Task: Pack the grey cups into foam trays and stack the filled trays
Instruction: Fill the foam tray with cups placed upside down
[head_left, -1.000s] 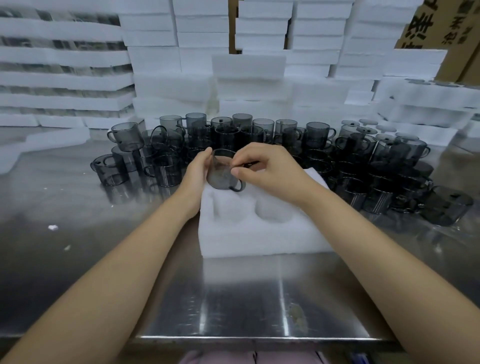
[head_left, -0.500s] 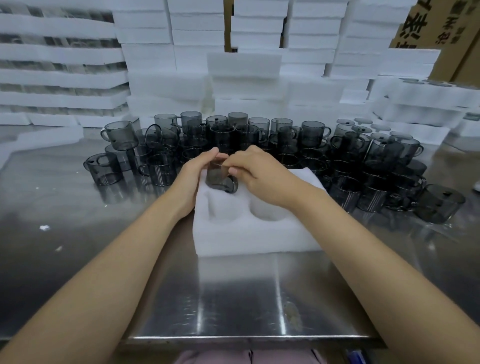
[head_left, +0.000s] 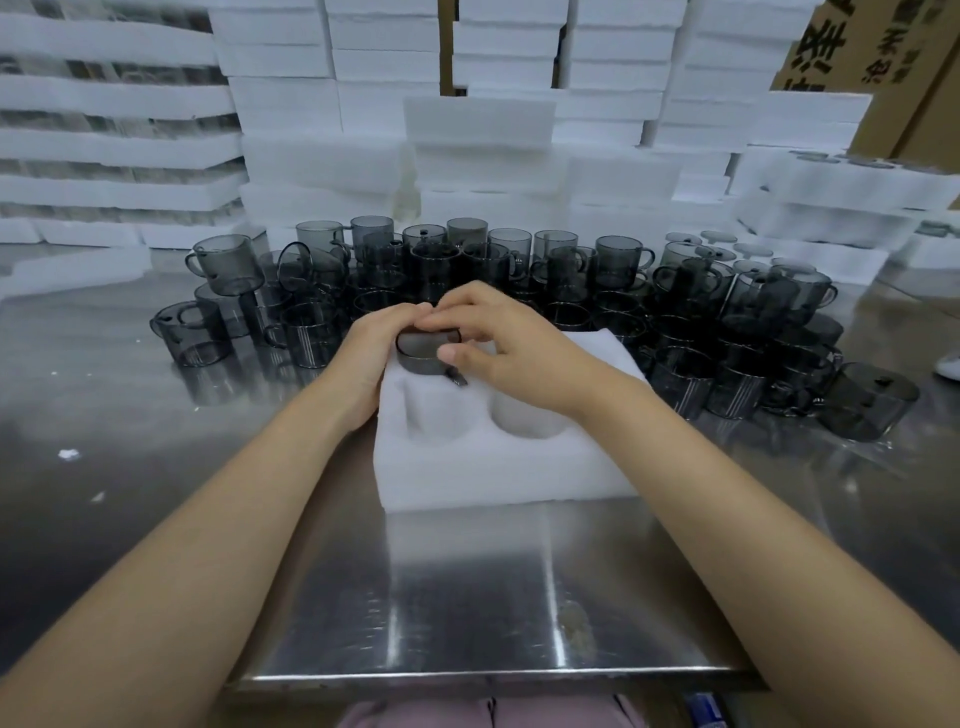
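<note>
Sitting partway in a far pocket of the foam tray (head_left: 498, 467), the grey cup (head_left: 423, 358) is held between our hands. Our left hand (head_left: 371, 353) curls round its side and our right hand (head_left: 501, 345) pinches its rim. Beyond our fingers crowd loose cups (head_left: 618, 265), then foam stacks (head_left: 478, 119).

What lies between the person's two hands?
A grey translucent cup, held by left hand and right hand, partly sunk in the white foam tray; head view.
</note>
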